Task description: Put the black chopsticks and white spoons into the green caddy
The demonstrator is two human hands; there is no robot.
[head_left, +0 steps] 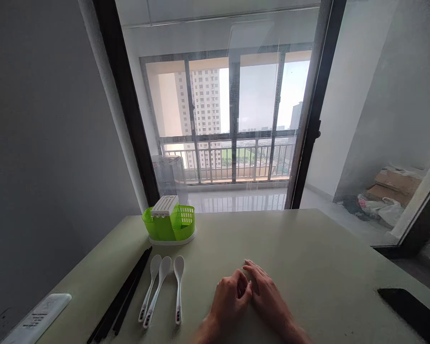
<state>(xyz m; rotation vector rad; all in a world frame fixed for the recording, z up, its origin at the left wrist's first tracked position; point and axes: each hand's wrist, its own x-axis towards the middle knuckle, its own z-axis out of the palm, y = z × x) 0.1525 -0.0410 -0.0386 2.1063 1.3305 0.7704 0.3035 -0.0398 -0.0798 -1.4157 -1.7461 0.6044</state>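
Observation:
Near the front of the table my left hand (231, 297) rests with its fingers curled in and the thumb bent towards them; a small gap shows, with no object visible in it. My right hand (268, 298) lies beside it, touching it, fingers stretched forward over the tabletop and holding nothing. To the left of my hands are three white spoons: one spoon (178, 286) lies apart, another spoon (158, 294) and a third spoon (149, 290) lie close together. Several black chopsticks (127, 294) lie further left. Behind them stands a green utensil holder (163, 229) with a white top and base.
A white power strip (39, 320) lies at the table's left edge, a dark flat object (412, 310) at its right. Beyond the pale table (272, 239) is a glass door with a dark frame (310, 129). Cardboard boxes (397, 184) and bags sit on the floor at right.

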